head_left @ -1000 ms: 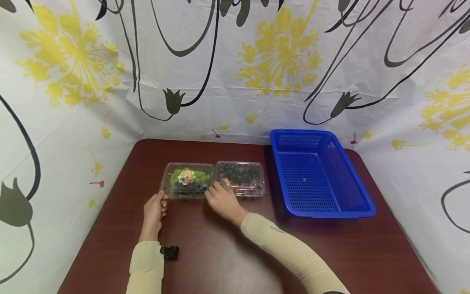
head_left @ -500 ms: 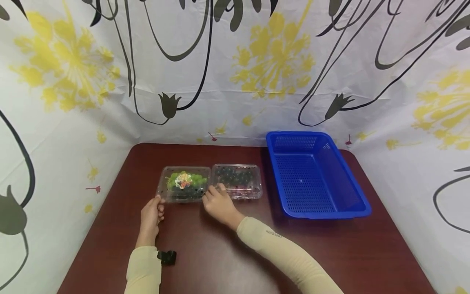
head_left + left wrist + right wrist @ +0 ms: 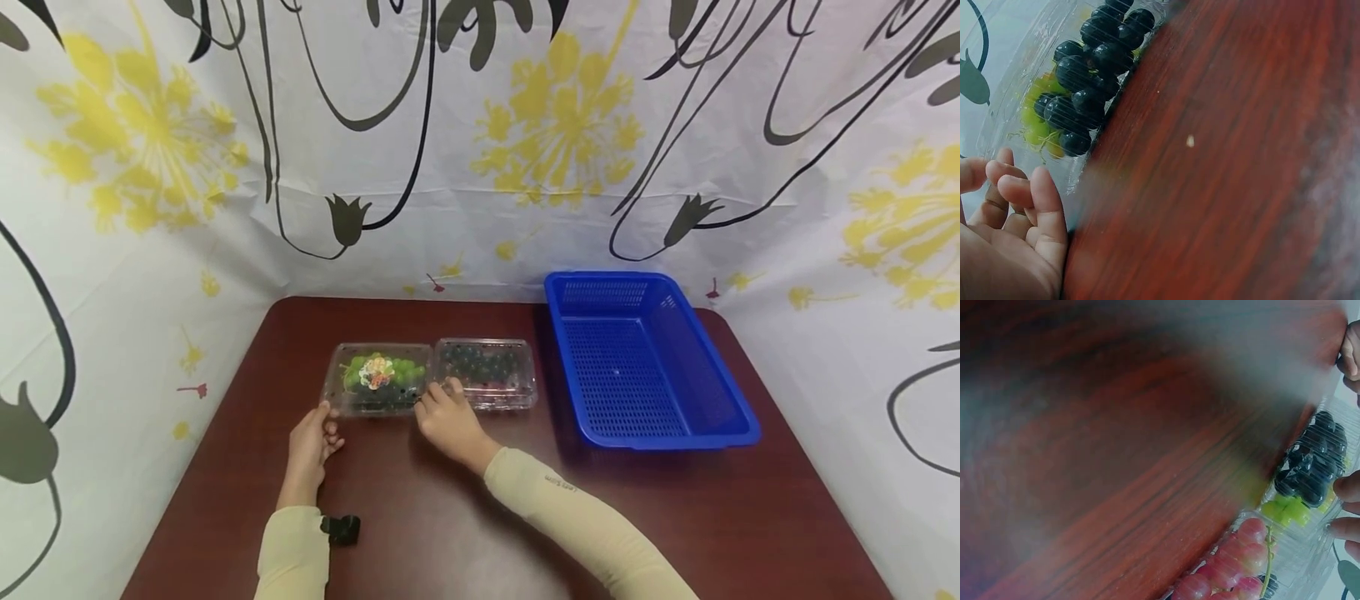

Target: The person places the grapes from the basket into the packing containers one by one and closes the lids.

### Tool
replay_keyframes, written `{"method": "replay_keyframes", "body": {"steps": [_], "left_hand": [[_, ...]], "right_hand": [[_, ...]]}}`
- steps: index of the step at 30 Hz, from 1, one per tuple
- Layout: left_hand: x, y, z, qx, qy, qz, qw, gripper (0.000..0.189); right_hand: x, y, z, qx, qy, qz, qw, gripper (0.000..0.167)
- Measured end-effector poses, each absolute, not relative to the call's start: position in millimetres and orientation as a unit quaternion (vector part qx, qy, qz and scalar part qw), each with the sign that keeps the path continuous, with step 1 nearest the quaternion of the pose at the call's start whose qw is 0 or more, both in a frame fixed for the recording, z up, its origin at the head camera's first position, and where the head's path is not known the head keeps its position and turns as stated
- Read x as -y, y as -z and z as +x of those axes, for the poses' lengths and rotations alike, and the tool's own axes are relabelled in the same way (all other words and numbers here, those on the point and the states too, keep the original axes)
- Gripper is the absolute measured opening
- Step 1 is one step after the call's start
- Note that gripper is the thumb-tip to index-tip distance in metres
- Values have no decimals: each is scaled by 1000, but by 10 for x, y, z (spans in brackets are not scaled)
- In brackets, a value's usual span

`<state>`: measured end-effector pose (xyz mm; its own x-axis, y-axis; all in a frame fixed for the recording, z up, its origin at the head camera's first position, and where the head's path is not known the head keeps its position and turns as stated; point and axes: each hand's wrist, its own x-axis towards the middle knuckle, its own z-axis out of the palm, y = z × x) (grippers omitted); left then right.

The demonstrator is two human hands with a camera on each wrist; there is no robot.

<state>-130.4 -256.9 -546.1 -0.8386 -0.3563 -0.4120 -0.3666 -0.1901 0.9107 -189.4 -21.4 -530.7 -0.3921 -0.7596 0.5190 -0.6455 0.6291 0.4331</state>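
A clear plastic clamshell box point(image 3: 411, 354) with a round fruit sticker holds green grapes point(image 3: 409, 369) and dark grapes point(image 3: 1079, 75). My left hand point(image 3: 307, 442) pinches its front left corner between thumb and index finger, the other fingers loosely bent below. At its front right corner, my right hand point(image 3: 448, 423) pinches the edge of the box. Touching its right side or nearly so, a second clear box point(image 3: 491, 343) contains dark grapes point(image 3: 480, 362) and pink grapes point(image 3: 1225, 565). Both boxes appear closed and flat on the table.
A blue perforated plastic basket point(image 3: 667, 439) stands at the table's right side, with no fruit in it. The dark red wooden table point(image 3: 420, 517) meets a white patterned cloth point(image 3: 480, 208) at the back. A black strap device point(image 3: 342, 530) sits on the left wrist.
The head view has shifted slightly. Both hands stay at the front corners of the left box, and the lower fingers of my left hand have spread a little.
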Motion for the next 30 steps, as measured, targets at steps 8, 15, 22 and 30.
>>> {"method": "replay_keyframes", "body": {"steps": [8,15,22,30], "left_hand": [[2584,5435,-1286,-627,-725,-283,7,37],[2582,5410,-1274,-633,-720,-283,17,45],[2596,5375,-1298,-665,-691,-280,35,71],[2608,5327,-1246,-681,-691,-228,83,87]], "right_hand": [[225,5317,-1906,830,75,415,364,22],[203,5330,-1910,842,71,398,356,13],[208,5267,-1870,860,30,375,344,12],[164,5198,-1757,903,-40,348,249,18]]}}
